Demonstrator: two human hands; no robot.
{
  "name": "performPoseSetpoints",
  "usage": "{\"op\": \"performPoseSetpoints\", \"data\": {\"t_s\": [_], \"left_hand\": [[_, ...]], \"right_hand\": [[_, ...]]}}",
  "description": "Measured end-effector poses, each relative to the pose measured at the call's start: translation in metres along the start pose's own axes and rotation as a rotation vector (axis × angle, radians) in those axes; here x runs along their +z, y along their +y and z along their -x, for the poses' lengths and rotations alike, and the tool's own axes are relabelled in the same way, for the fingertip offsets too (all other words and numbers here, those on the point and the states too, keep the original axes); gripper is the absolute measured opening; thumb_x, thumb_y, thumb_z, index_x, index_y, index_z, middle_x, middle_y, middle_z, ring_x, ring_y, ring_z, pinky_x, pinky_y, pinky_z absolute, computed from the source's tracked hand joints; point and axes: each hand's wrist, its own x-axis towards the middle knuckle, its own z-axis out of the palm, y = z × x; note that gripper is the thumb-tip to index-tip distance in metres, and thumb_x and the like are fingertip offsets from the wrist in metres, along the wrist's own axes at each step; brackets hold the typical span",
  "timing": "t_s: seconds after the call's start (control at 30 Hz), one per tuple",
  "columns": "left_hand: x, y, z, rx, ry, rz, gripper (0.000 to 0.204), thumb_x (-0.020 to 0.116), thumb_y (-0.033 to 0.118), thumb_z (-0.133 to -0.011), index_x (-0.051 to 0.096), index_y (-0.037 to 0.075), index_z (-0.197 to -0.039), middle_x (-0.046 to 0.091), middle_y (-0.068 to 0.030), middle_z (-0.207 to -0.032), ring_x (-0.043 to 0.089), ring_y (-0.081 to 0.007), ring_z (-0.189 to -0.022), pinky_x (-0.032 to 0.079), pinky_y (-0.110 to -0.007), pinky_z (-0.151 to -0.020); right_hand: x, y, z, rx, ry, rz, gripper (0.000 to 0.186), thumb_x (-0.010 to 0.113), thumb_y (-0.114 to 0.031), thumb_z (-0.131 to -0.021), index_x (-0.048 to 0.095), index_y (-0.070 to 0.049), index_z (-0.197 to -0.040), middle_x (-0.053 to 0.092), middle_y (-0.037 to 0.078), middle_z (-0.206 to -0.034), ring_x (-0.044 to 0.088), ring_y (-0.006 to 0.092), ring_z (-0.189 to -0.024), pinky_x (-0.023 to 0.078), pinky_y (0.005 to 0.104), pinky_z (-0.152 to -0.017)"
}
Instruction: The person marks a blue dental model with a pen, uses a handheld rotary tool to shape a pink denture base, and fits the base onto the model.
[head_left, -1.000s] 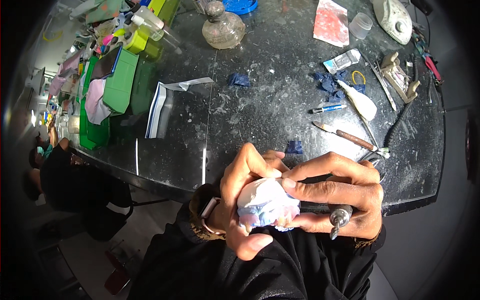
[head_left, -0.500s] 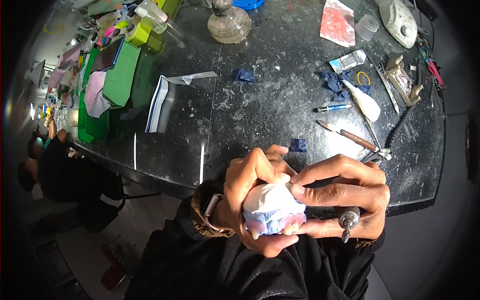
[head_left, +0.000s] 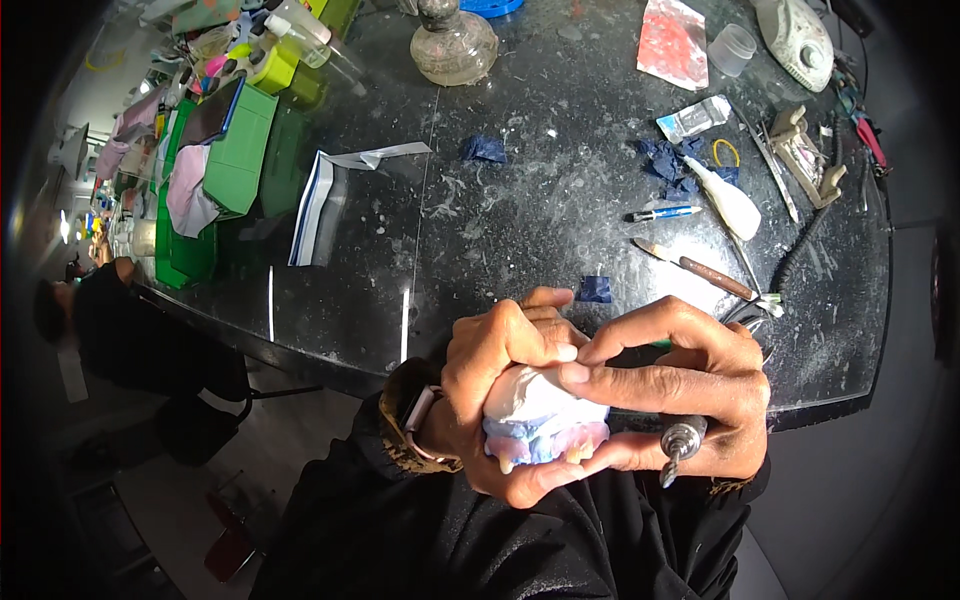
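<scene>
Close to my body, my left hand is closed around a dental model. Its white plaster top faces up, and blue and pink material with a few yellowish teeth runs along its lower edge. My right hand has its thumb and fingertips against the model's right side. A rotary handpiece is tucked in the same hand, its metal chuck and fluted bur pointing down, clear of the model. The handpiece's body is hidden by the fingers.
Beyond my hands lie a wooden-handled knife, a blue pen, a white tapered tool and dark blue scraps. A glass burner stands at the back, green bins at left. A person sits farther left.
The dental model has turned slightly in my fingers, and its front edge shows more level. The handpiece's bur has swung a little to the left. The person at left has shifted.
</scene>
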Motion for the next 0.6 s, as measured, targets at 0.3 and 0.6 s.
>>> {"op": "performPoseSetpoints", "data": {"t_s": [0.3,0.6], "left_hand": [[-0.001,-0.01,-0.001,-0.106,-0.064,0.116,0.065,0.069,0.046,-0.057,0.042,-0.001,-0.092,0.056,-0.0115,-0.068,0.058,-0.0221,-0.058,0.045,-0.044,-0.08],[0.001,-0.016,0.0,-0.086,0.004,0.224,0.06,0.059,0.047,-0.061,0.042,-0.003,-0.089,0.051,-0.0133,-0.069,0.052,-0.0212,-0.057,0.045,-0.039,-0.072]], "right_hand": [[0.0,0.006,0.0,0.088,-0.006,-0.038,0.053,0.084,-0.031,-0.059,0.07,-0.003,-0.102,0.061,0.012,-0.092,0.06,0.0192,-0.081,0.047,0.0282,-0.069],[0.002,0.008,-0.001,0.088,0.008,-0.01,0.055,0.085,-0.032,-0.056,0.07,-0.004,-0.101,0.062,0.012,-0.093,0.06,0.0205,-0.085,0.047,0.0324,-0.076]]}}
